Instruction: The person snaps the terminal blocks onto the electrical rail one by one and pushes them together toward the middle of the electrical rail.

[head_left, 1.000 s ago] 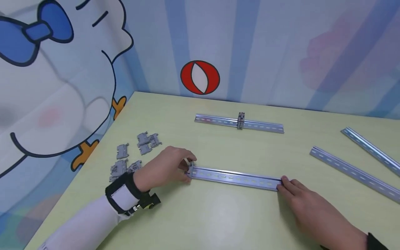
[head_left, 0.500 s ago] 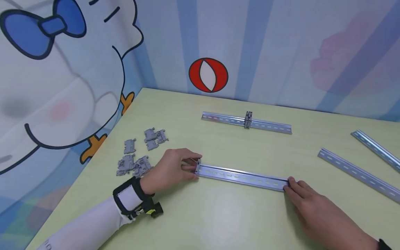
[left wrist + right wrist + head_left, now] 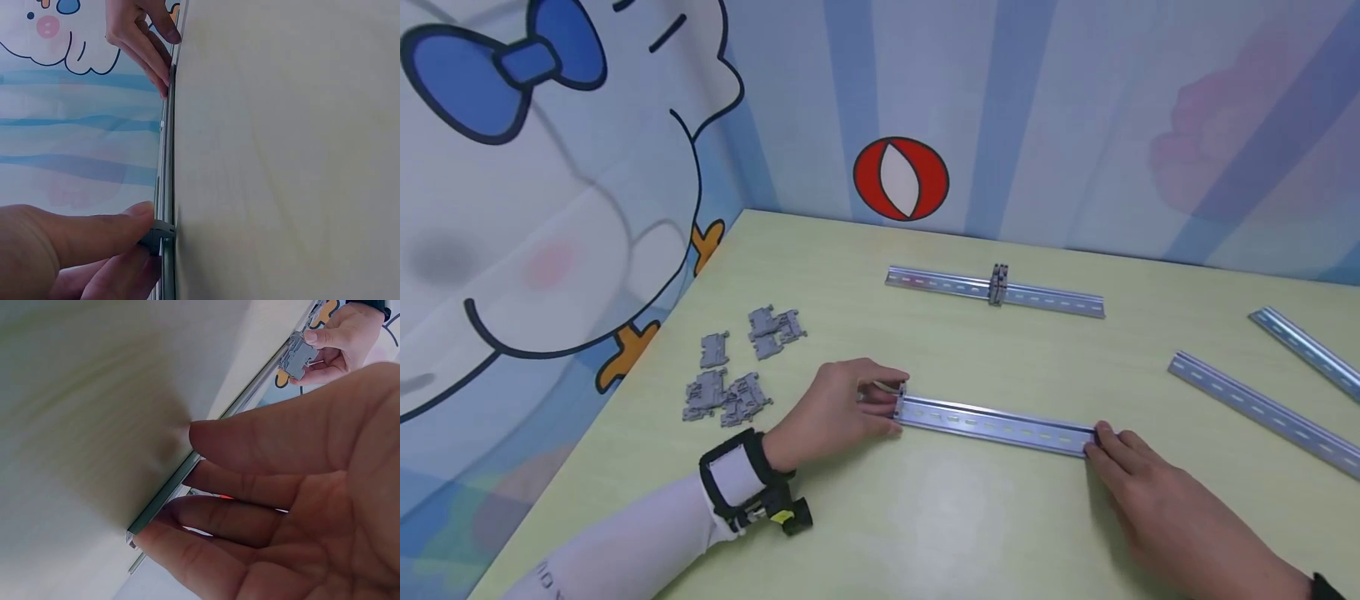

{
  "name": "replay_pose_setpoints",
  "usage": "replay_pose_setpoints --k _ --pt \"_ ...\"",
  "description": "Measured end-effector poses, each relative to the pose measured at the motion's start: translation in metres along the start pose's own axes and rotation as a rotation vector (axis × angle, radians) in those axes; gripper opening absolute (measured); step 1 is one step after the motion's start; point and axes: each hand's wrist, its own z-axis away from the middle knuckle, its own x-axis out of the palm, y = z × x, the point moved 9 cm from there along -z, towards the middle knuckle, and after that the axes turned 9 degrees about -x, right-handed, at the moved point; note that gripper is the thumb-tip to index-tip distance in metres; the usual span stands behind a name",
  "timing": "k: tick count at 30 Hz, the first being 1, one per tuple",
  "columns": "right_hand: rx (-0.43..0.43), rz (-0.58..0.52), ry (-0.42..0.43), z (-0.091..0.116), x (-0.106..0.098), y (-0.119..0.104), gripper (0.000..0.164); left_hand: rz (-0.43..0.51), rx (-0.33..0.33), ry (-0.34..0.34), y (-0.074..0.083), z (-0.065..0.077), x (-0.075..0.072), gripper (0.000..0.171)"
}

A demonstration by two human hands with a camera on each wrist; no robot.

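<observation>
My left hand (image 3: pixel 835 408) pinches a thin grey terminal block (image 3: pixel 901 402) between thumb and fingers. The block stands upright across a slotted metal DIN rail (image 3: pixel 1000 423), near its left end; the hand hides the stretch of rail beyond. In the right wrist view the flat side of the same terminal block (image 3: pixel 296 356) shows against the rail. My right hand (image 3: pixel 1172 500) grips the rail's right end, thumb on the near edge and fingers on the far edge.
Behind lies another DIN rail (image 3: pixel 940 282) with grey terminal blocks (image 3: pixel 997 285) clipped near its middle. Two more rails (image 3: pixel 1262 410) (image 3: pixel 1307 350) lie slanted at right. Several loose grey terminal blocks (image 3: pixel 706 392) lie at left. Printed panels (image 3: pixel 1045 125) border the table.
My left hand has slid the terminal block rightward along the rail, away from its left end. My right hand keeps its grip on the rail's right end. The head view has shifted slightly.
</observation>
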Motion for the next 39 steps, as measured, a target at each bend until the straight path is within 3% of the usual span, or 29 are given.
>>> replay_pose_setpoints --k 12,17,28,39 --pt "-0.027 0.015 0.061 0.0 -0.006 -0.002 0.05 0.056 0.0 -0.064 0.012 -0.014 0.029 0.057" --pt "-0.034 0.014 0.104 -0.002 -0.011 -0.002 0.059 0.076 -0.002 -0.078 0.02 -0.017 0.042 0.056" --pt "-0.013 0.034 0.08 -0.003 -0.007 -0.002 0.063 0.069 0.005 -0.123 0.037 -0.029 0.076 0.054" --pt "0.01 -0.001 0.046 0.0 0.0 0.002 0.079 -0.012 0.066 -0.156 0.056 -0.044 0.107 0.052"
